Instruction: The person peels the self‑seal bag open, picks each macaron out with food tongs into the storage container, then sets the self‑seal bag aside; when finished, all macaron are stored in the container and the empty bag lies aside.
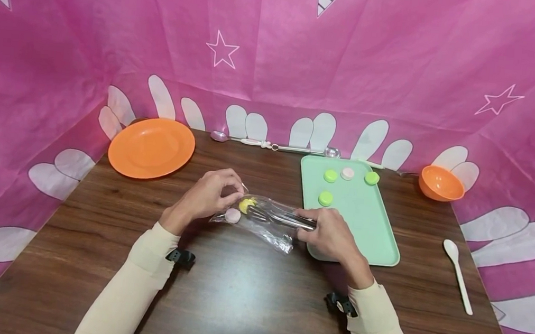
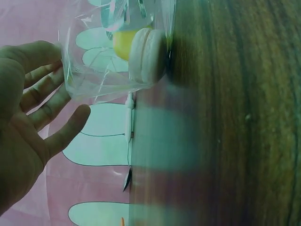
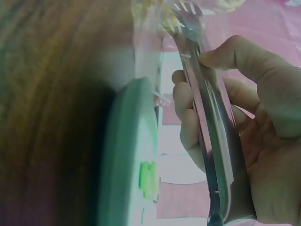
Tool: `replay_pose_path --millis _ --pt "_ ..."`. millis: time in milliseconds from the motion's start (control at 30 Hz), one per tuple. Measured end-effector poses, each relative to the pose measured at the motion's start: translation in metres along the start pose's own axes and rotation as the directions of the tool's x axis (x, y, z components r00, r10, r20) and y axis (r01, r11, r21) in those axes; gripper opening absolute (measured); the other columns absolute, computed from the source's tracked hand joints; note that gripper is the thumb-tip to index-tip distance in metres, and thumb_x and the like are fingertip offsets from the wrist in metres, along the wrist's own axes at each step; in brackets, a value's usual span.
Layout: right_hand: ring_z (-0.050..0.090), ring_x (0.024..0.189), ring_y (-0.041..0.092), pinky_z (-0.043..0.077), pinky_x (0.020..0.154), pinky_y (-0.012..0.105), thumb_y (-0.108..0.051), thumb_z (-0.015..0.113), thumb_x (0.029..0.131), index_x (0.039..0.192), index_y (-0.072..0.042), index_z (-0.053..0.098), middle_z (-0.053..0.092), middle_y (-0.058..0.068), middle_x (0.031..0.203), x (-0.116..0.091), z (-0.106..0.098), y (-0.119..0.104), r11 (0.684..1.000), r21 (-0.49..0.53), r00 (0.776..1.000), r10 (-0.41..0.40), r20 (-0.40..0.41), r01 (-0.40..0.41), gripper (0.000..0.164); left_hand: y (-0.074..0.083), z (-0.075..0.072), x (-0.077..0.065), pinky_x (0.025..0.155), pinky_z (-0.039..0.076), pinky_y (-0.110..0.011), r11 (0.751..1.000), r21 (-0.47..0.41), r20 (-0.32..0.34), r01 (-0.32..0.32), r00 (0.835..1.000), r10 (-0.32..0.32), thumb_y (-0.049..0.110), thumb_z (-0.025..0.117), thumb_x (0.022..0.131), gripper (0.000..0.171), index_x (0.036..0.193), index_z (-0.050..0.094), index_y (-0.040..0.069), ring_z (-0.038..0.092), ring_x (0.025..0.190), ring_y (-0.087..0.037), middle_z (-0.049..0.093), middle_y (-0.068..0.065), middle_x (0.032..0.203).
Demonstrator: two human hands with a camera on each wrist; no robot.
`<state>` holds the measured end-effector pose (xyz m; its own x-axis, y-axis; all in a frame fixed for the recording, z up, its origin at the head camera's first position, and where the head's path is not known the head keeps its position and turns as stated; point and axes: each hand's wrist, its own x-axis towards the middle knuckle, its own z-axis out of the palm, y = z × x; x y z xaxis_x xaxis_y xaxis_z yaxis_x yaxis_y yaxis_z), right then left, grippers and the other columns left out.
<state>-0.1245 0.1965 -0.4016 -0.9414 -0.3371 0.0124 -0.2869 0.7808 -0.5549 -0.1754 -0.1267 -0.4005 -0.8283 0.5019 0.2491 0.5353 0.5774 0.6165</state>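
Note:
A clear plastic bag (image 1: 261,233) lies above the table's middle, holding a pale pink macaron (image 1: 232,215). My left hand (image 1: 209,196) pinches the bag's edge at its left end; in the left wrist view, that hand's (image 2: 28,113) other fingers spread loosely beside the film. With my right hand (image 1: 330,233) I grip metal tongs (image 1: 291,220), whose tips reach into the bag at a yellow macaron (image 1: 246,205). Whether the tips still clasp it is hard to tell. The right wrist view shows thumb and fingers around the tongs (image 3: 211,127).
A mint-green tray (image 1: 362,233) at right bears several green macarons (image 1: 325,198) and a pale pink one. An orange plate (image 1: 152,149) stands back left, an orange bowl (image 1: 441,183) back right. A white spoon (image 1: 458,276) lies at far right; utensils (image 1: 297,149) line the back edge.

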Motion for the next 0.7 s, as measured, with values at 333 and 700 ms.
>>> replay_pose_path --millis 333,700 --pt "0.046 0.060 0.011 0.034 0.049 0.025 -0.005 0.078 0.082 0.119 -0.008 0.082 0.071 0.004 0.079 -0.008 -0.037 0.021 0.997 0.064 0.999 0.039 -0.036 -0.037 0.038 -0.004 -0.001 -0.001 0.099 0.060 -0.048 0.998 0.067 -0.033 -0.002 0.999 0.005 0.011 0.078 0.098 0.004 0.094 0.079 0.010 0.074 0.104 -0.027 0.077 -0.007 0.108" --pt "0.055 0.076 0.020 0.040 0.058 0.029 -0.020 0.078 0.092 0.130 -0.006 0.077 0.072 0.013 0.089 -0.030 -0.087 0.068 0.944 0.011 0.938 0.328 -0.109 -0.328 0.041 -0.005 -0.001 -0.001 0.099 0.060 -0.046 0.997 0.070 -0.021 0.006 1.000 -0.005 0.012 0.079 0.097 0.005 0.093 0.079 0.011 0.073 0.102 -0.025 0.076 -0.006 0.105"
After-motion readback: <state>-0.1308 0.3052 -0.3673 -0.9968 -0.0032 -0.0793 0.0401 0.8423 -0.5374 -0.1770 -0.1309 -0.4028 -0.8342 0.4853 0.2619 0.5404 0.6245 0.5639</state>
